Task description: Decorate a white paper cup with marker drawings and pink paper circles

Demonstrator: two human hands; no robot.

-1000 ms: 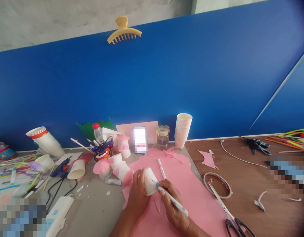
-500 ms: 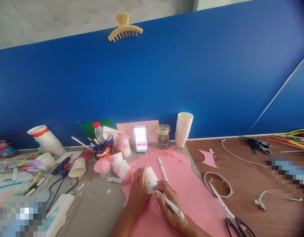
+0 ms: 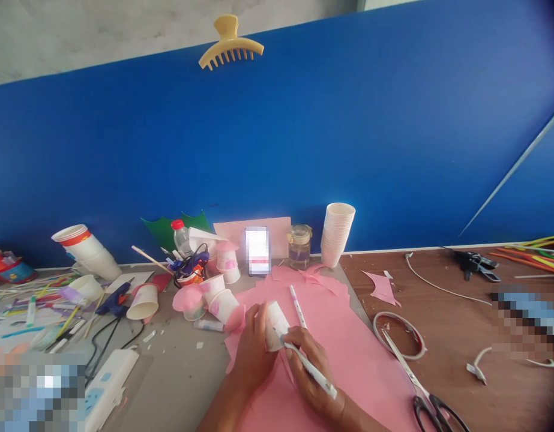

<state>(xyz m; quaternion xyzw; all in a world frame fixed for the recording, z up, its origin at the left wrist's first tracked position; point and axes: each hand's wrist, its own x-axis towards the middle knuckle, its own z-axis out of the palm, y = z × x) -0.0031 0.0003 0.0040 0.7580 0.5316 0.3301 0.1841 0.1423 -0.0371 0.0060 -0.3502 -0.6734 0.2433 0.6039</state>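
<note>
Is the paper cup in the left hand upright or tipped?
Tipped: the paper cup leans at a slant, gripped in the left hand.

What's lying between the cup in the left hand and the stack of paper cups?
In the head view, past the held cup, a white marker pen lies on the pink paper sheet, then cut pink scraps before the stack.

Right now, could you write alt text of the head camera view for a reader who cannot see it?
A person's left hand holds a small white paper cup above a large pink sheet, while the right hand holds a slim white marker pen to it.
</note>
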